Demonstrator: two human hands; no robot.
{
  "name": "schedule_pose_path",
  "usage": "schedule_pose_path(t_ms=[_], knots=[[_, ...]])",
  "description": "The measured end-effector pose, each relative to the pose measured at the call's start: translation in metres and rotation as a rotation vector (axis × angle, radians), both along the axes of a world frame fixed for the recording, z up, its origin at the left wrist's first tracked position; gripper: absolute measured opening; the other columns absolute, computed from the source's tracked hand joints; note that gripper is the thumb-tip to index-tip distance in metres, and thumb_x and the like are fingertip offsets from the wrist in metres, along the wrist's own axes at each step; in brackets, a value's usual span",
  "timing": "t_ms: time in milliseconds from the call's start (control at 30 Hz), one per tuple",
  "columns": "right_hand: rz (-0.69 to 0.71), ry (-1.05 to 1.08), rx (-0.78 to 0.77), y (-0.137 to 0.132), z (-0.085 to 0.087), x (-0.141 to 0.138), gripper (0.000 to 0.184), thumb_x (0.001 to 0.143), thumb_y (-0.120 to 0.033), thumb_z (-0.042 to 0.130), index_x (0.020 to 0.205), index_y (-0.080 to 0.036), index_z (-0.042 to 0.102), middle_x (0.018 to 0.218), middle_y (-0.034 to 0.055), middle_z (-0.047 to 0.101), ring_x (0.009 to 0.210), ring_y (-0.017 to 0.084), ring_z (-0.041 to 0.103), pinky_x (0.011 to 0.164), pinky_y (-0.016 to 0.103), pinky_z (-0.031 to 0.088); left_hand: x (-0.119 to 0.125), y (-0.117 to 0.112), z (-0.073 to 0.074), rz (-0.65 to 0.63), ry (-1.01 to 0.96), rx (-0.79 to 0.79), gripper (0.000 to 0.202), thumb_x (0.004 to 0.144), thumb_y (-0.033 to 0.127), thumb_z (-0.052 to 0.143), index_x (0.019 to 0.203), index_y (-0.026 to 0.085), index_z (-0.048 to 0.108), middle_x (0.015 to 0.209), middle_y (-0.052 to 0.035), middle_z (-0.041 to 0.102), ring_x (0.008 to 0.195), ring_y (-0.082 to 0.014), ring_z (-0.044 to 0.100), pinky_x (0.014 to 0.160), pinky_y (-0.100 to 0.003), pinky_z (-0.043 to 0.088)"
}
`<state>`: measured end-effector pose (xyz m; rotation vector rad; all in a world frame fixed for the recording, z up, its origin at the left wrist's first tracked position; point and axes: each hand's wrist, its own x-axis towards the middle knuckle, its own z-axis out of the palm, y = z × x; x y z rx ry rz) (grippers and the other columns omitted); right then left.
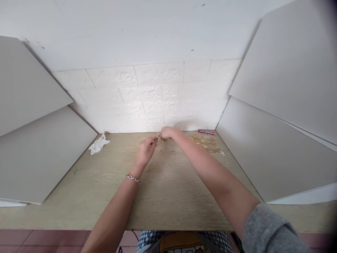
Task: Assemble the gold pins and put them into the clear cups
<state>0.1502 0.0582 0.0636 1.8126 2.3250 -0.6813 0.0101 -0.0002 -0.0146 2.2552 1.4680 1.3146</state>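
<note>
My left hand [146,150] is closed in a pinch near the back of the table, a chain bracelet [133,178] round its wrist. A thin pale cord [140,141] curves out beside it and appears to run into the pinched fingers. Just right of those fingertips, my right hand [166,133] bends downward with its fingers drawn together; whatever they hold is too small or hidden to make out. Under the right hand lies a small heap of gold-coloured pieces [163,140], partly covered by it. A few tiny gold bits are scattered in front of both hands.
Many thin gold-coloured tubes or sticks [206,143] lie in a loose pile at the back right, near a red marker-like stick [206,132]. A crumpled white tissue [99,144] rests at the back left. Pale panels and a white brick-pattern wall [147,95] bound the table [179,196].
</note>
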Motion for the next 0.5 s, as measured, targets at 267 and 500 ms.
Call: schedule_pose_path(t_ms=[267,500], knots=[[-0.019,0.084,-0.003,0.001,-0.013,0.002,0.033,0.082,-0.031,0.047,0.096,-0.008,0.064,0.081,0.0148,0.068,0.058,0.020,0.061,0.054,0.028,0.042,0.005,0.001,-0.005,-0.045,-0.046,-0.013,0.025,0.084,0.031,0.048,0.098,0.020,0.065,0.088,-0.0051,0.069,0.069,-0.0132,0.063,0.065,-0.026,0.052],[0.002,0.198,0.060,0.001,-0.016,0.008,0.032,0.081,-0.033,0.047,0.086,-0.008,0.066,0.077,0.0131,0.069,0.062,0.019,0.062,0.054,0.024,0.041,0.007,0.002,-0.008,-0.060,-0.030,-0.036,0.026,0.084,0.031,0.048,0.098,0.020,0.066,0.086,-0.0052,0.069,0.069,-0.0140,0.063,0.064,-0.026,0.052]])
